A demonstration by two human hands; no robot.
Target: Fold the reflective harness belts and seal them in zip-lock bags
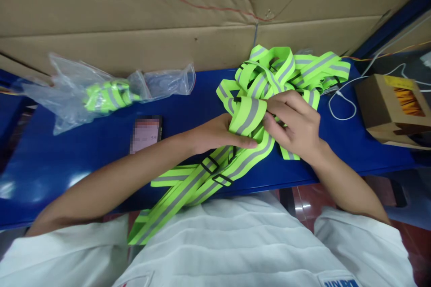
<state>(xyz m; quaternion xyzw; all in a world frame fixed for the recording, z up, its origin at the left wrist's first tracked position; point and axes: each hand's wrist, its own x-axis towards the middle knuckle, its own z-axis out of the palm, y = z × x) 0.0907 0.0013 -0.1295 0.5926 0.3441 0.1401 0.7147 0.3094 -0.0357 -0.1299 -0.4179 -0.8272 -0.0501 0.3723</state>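
Neon yellow-green reflective straps (249, 114) with a grey stripe lie bunched between my two hands. My left hand (224, 134) is closed around a looped part of them, thumb along the front. The fingers of my right hand (296, 123) pinch the strap at the right side of that loop; the fingertips are partly hidden. Long strap ends with black slider buckles (222, 180) trail down to the left, over the table's front edge toward my lap. Behind my hands, a tangled heap of more such straps (319, 69) rests on the blue table (188, 112).
Clear plastic bags (164, 83), one holding a rolled strap (109, 96), lie at the back left. A phone (146, 134) is beside my left forearm. At right stand a cardboard box (387, 107) and a white cable (348, 118). A cardboard panel (134, 13) borders the back.
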